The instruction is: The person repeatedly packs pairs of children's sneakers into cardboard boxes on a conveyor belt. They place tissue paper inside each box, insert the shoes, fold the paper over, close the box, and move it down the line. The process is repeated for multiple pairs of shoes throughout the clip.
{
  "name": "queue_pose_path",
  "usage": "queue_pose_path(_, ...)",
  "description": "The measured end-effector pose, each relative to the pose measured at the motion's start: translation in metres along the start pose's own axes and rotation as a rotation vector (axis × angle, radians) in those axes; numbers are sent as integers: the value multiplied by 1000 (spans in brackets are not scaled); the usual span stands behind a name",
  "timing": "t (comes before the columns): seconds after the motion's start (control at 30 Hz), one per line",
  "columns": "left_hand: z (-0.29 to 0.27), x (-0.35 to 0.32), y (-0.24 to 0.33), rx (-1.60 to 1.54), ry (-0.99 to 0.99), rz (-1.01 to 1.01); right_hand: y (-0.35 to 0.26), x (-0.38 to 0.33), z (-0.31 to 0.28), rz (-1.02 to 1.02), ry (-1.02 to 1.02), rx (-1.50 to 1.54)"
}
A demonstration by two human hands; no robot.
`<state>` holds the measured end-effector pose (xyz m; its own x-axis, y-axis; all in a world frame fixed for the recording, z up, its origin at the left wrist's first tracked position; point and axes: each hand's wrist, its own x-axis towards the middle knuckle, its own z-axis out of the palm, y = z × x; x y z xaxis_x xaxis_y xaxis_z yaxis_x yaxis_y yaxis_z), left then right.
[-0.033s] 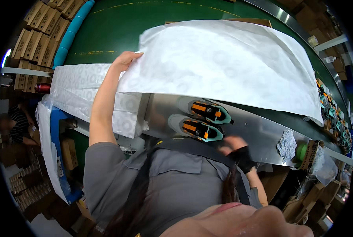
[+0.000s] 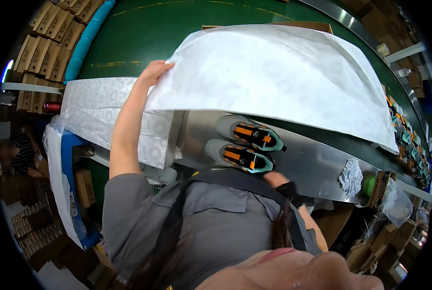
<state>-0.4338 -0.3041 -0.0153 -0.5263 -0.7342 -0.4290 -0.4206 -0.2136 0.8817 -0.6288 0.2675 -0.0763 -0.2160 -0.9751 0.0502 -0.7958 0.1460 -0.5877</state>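
A large white sheet of wrapping paper [image 2: 269, 72] with faint ring prints spreads before me, its near edge raised and curved. My left hand [image 2: 157, 71] pinches it at the left corner. Just under that edge, a pair of sneakers [image 2: 245, 157] lies on the metal ledge, grey toes to the left, with black and orange tops and mint heel collars. Close behind the nearer shoe's heel is my right hand [image 2: 277, 181], in a black wrist covering [image 2: 289, 190]. Its fingers are partly hidden and blurred, and I cannot tell whether they touch the shoe.
A brown cardboard edge [image 2: 303, 24] shows behind the sheet on the green belt [image 2: 143, 34]. More printed paper [image 2: 97, 104] is stacked at left, near a blue frame [image 2: 69, 169]. Crumpled paper [image 2: 350, 178] lies on the ledge at right. Shoe boxes [image 2: 47, 58] are piled far left.
The sheet's left corner has folded over slightly and my left hand has shifted a little. My right hand has moved slightly left and down, nearer my body.
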Motion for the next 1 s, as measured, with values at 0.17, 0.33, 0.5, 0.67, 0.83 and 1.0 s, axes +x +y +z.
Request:
queue_pose_path(0.17,-5,16,12,673,450,472,-81,61,-16,4,-450,-213)
queue_pose_path(0.33,-21,12,16,725,619,574,-123,113,-68,-24,-16,-137)
queue_pose_path(0.5,-18,19,9,794,641,595,-102,110,-18,0,-203,-422)
queue_pose_path(0.67,-27,15,-8,868,722,577,-114,107,-25,-105,-48,-187)
queue_pose_path(0.83,-36,19,-23,920,762,668,-90,85,25,136,-139,-131)
queue_pose_path(1.0,-37,20,-20,972,819,715,-145,182,-71,96,-227,167)
